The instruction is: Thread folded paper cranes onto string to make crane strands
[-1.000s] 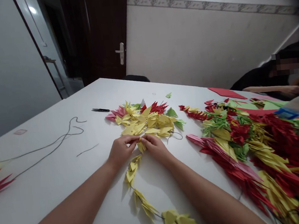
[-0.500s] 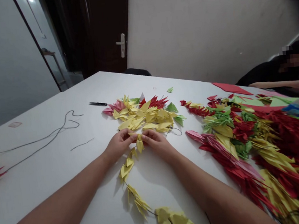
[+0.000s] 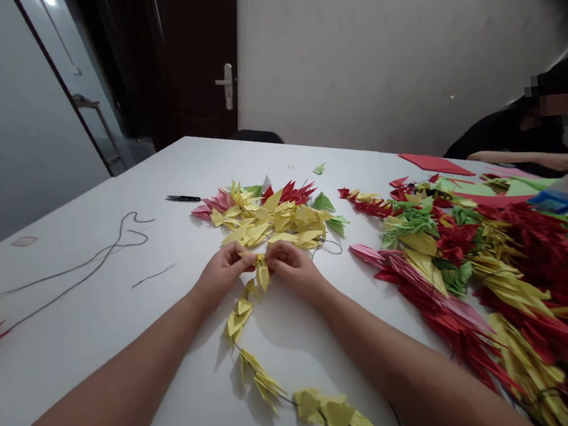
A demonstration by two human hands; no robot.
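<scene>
Loose dark cord logged at left on the white table, with open room for arm travel. Yellow folded-paper unit pinched at its top between fingertips of left hand and right hand; grip close, sound. Strung yellow chain trailing nearward; red-and-yellow folded heap tight at right.

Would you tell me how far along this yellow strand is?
Done: a yellow folded-paper strand lies on dark cord, and finished-looking red and yellow strands are heaped at right. In hand: the left hand and right hand pinch a yellow piece. Left: the loose pile ahead.
</scene>
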